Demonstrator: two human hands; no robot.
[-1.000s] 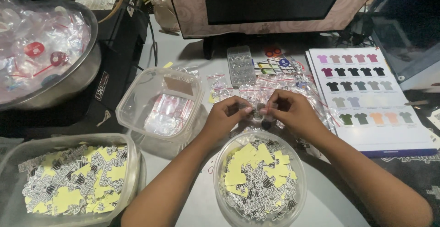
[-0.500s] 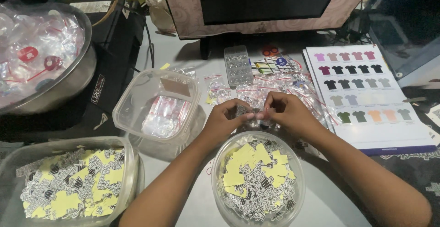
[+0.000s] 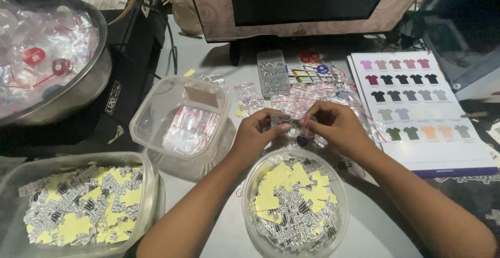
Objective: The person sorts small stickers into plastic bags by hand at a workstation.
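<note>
Together, left hand (image 3: 256, 131) and right hand (image 3: 333, 125) pinch a small clear packet (image 3: 289, 124).

Two bare forearms rise from the near edge of the table and converge above its middle. The left hand (image 3: 256, 133) and right hand (image 3: 333, 126) meet fingertip to fingertip, thumbs and forefingers pinched inward, knuckles raised, wrists angled toward each other, remaining fingers curled loosely beneath the palms.
</note>
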